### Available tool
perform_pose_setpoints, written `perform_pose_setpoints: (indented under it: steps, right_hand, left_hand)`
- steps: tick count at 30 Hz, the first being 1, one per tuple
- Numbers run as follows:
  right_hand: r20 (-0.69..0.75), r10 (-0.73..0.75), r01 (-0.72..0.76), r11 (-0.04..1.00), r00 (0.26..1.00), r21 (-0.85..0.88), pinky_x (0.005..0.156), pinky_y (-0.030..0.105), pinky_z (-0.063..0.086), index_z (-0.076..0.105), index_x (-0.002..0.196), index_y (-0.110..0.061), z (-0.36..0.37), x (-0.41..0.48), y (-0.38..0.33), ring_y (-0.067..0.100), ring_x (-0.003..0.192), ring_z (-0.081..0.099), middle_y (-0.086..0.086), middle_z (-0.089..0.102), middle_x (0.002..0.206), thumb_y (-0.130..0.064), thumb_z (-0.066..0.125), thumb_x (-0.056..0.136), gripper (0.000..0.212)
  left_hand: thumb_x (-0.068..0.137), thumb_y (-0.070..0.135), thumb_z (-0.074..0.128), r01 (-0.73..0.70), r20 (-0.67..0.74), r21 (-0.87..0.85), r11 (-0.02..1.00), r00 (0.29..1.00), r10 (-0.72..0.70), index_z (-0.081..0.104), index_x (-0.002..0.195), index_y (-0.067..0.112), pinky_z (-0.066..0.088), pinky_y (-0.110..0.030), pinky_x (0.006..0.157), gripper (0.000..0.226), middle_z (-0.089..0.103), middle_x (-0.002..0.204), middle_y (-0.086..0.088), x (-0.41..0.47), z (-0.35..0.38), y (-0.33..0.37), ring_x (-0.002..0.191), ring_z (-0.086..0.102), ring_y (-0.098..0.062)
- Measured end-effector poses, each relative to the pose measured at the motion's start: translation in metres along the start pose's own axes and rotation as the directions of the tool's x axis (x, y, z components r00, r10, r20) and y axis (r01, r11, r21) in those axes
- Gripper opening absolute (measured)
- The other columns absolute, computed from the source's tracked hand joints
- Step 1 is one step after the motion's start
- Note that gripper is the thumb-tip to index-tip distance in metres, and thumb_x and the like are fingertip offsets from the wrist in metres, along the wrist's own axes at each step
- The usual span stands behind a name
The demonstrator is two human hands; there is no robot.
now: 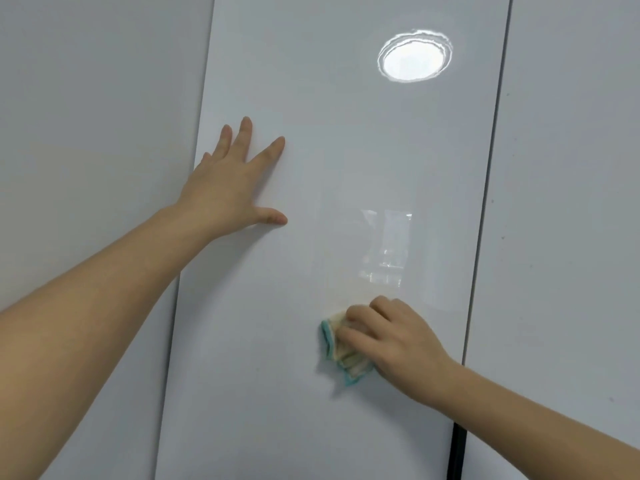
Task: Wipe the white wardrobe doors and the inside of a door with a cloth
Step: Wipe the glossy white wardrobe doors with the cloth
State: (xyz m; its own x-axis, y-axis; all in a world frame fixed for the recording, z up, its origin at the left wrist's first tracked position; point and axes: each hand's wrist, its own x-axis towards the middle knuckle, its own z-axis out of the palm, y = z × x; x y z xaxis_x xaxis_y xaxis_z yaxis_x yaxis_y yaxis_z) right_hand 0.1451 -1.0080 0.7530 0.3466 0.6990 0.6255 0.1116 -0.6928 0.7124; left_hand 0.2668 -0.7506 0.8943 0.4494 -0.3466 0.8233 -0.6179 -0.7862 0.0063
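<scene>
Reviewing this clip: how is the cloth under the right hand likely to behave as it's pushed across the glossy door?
The cloth looks floppy: it lies bunched in soft folds under the right hand. It probably slides easily, since the door is smooth and visibly glossy. It seems light and thin, so it would likely drop if the hand let go.

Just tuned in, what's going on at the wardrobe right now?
A person is wiping the front of the middle door, which is glossy white. The right hand grips a crumpled cloth and presses it against the lower part of the panel. The left hand lies flat on the same door, higher up near its left edge, fingers spread. A ceiling light's reflection shows near the top. The doors on either side are not being touched.
</scene>
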Motion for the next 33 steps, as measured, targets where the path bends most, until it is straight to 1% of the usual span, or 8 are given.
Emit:
perform_pose_setpoints:
  steps: [8, 10, 14, 16, 18, 23, 29, 33]
  right_hand:
    - [-0.157, 0.302, -0.301, 0.953, 0.94, 0.035, 0.056, 0.028, 0.037, 0.07, 0.095, -0.01, -0.012, 0.074, 0.032, 0.029, 0.075, 0.051, 0.008, 0.063, 0.098, -0.005, 0.05, 0.075, 0.029]
    - [-0.162, 0.263, -0.261, 0.965, 0.951, 0.033, 0.056, 0.034, 0.042, 0.07, 0.097, -0.008, 0.0, 0.068, 0.015, 0.029, 0.073, 0.05, 0.01, 0.064, 0.098, 0.002, 0.054, 0.074, 0.029]
    - [-0.069, 0.064, -0.062, 0.997, 0.996, 0.034, 0.057, 0.035, 0.04, 0.069, 0.097, -0.011, 0.02, 0.039, -0.023, 0.026, 0.072, 0.047, 0.006, 0.064, 0.096, 0.003, 0.035, 0.089, 0.037]
    - [-0.026, 0.025, -0.024, 0.999, 0.999, 0.036, 0.056, 0.034, 0.039, 0.068, 0.094, -0.013, 0.02, 0.041, -0.025, 0.024, 0.072, 0.047, 0.004, 0.063, 0.095, 0.003, 0.036, 0.087, 0.036]
    - [-0.032, 0.046, -0.045, 0.998, 0.998, 0.036, 0.055, 0.035, 0.039, 0.068, 0.092, -0.012, 0.016, 0.057, -0.016, 0.025, 0.071, 0.048, 0.005, 0.063, 0.094, 0.001, 0.04, 0.081, 0.032]
    - [-0.169, 0.288, -0.272, 0.956, 0.943, 0.111, 0.054, 0.036, 0.042, 0.068, 0.09, -0.009, 0.015, 0.104, -0.006, 0.029, 0.071, 0.048, 0.008, 0.062, 0.094, -0.005, 0.044, 0.075, 0.028]
    - [-0.08, 0.001, 0.005, 0.996, 0.997, 0.085, 0.055, 0.033, 0.038, 0.067, 0.09, -0.014, 0.043, 0.074, -0.06, 0.023, 0.072, 0.047, 0.002, 0.062, 0.089, -0.005, 0.048, 0.082, 0.022]
    - [-0.149, 0.124, -0.108, 0.988, 0.981, 0.113, 0.054, 0.035, 0.038, 0.067, 0.089, -0.011, 0.042, 0.107, -0.042, 0.025, 0.069, 0.047, 0.005, 0.061, 0.088, -0.001, 0.049, 0.079, 0.023]
  left_hand:
    - [0.073, 0.068, 0.065, -0.019, -0.05, 0.069, 0.997, 0.998, 0.022, -0.001, 0.152, 0.046, 0.03, -0.049, 0.112, 0.105, -0.011, 0.163, 0.0, 0.001, -0.003, -0.003, 0.151, -0.005, -0.025]
    - [0.075, 0.068, 0.065, -0.023, -0.042, 0.093, 0.995, 0.999, 0.027, -0.001, 0.152, 0.046, 0.03, -0.049, 0.112, 0.104, -0.01, 0.164, -0.001, 0.0, -0.004, -0.004, 0.151, -0.004, -0.026]
    - [0.075, 0.065, 0.067, -0.027, -0.021, 0.09, 0.996, 0.999, 0.029, 0.001, 0.152, 0.047, 0.03, -0.049, 0.112, 0.103, -0.01, 0.163, 0.002, -0.001, -0.007, -0.005, 0.151, -0.004, -0.024]
    - [0.075, 0.064, 0.068, -0.045, -0.008, 0.1, 0.994, 0.999, 0.046, 0.002, 0.152, 0.048, 0.031, -0.048, 0.112, 0.103, -0.01, 0.163, 0.003, -0.001, -0.009, -0.008, 0.151, -0.003, -0.024]
    - [0.076, 0.061, 0.069, -0.067, 0.0, 0.101, 0.993, 0.998, 0.067, 0.004, 0.152, 0.048, 0.029, -0.047, 0.113, 0.101, -0.008, 0.164, 0.003, -0.001, -0.012, -0.012, 0.15, -0.002, -0.024]
    - [0.08, 0.054, 0.07, -0.121, 0.01, 0.081, 0.989, 0.993, 0.121, 0.012, 0.152, 0.047, 0.025, -0.048, 0.115, 0.092, -0.003, 0.164, 0.003, 0.002, -0.017, -0.027, 0.15, 0.003, -0.024]
    - [0.084, 0.047, 0.07, -0.126, -0.015, 0.005, 0.992, 0.992, 0.126, 0.014, 0.153, 0.044, 0.024, -0.046, 0.118, 0.089, -0.002, 0.164, 0.007, -0.001, -0.016, -0.036, 0.15, 0.004, -0.016]
    - [0.084, 0.045, 0.071, -0.068, -0.03, -0.049, 0.996, 0.997, 0.067, 0.012, 0.153, 0.044, 0.019, -0.042, 0.12, 0.091, -0.01, 0.164, 0.007, 0.0, -0.017, -0.036, 0.151, -0.006, -0.014]
